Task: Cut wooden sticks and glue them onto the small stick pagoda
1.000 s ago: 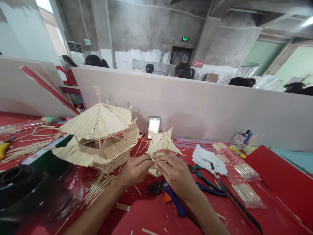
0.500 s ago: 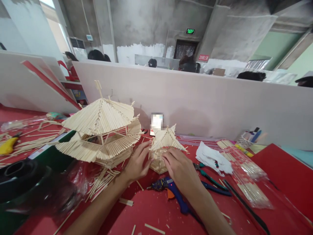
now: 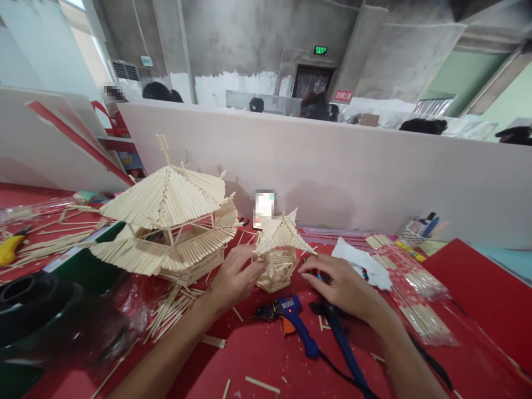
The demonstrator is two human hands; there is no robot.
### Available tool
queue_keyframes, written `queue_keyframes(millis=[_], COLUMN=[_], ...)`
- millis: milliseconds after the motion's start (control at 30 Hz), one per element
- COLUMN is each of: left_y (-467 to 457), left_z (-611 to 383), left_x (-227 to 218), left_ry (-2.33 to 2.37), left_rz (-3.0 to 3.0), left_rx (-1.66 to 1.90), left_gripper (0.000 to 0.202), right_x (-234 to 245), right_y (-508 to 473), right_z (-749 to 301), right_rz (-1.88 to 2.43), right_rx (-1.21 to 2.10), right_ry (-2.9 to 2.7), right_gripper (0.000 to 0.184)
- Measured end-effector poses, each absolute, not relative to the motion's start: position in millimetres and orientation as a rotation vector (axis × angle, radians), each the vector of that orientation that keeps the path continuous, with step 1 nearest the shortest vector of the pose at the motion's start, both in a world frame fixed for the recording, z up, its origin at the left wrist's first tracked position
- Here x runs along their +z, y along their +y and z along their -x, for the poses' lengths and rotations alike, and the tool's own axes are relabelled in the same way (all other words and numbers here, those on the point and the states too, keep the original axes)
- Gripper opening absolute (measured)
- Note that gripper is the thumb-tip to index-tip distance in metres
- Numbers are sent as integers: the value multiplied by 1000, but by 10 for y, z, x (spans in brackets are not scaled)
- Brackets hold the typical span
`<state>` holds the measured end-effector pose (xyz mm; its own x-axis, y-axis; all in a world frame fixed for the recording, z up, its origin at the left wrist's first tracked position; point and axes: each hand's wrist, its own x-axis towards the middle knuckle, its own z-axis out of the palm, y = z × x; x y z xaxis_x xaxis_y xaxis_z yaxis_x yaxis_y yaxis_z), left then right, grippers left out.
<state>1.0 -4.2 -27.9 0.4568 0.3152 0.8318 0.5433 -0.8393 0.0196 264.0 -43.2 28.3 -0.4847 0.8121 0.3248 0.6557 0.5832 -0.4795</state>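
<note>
A small pavilion model (image 3: 282, 235) built of thin wooden sticks stands upright on the red table, with a pointed roof and an open frame below. My left hand (image 3: 236, 277) is closed at its left side, the fingertips against the frame. My right hand (image 3: 343, 282) hovers to the right of the model, apart from it, thumb and fingers spaced with nothing visible between them. In front of the model lies a blue glue gun (image 3: 297, 327) with an orange trigger. A blue-handled tool (image 3: 344, 346) lies below my right hand.
To the left stands a larger two-tiered stick pavilion (image 3: 166, 202). Loose sticks (image 3: 177, 310) lie below it. A crumpled white tissue (image 3: 359, 263) and bagged sticks (image 3: 419, 310) are at the right. Behind runs a white partition (image 3: 366, 177). A black roll (image 3: 29, 299) sits at left.
My right hand has moved off the small pavilion to the right, uncovering its front. The blue-handled tool has swung round toward the near edge. My left hand stays at the model.
</note>
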Motion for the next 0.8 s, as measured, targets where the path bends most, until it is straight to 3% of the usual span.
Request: queue_keyframes(millis=[367,800], left_y=[-61,-155], left_z=[-22,-169], left_x=[-248,-235], left_ry=[-839,-1104], left_rz=[2443,2454], left_rx=[-1272,-1326], left_gripper=[9,12], right_x=[-225,-278], right_y=[-194,-171], right_z=[-2561,-2470], right_rz=[1097,1110], right_rx=[185,320], right_ry=[-1981,-1871], right_gripper=[17,15])
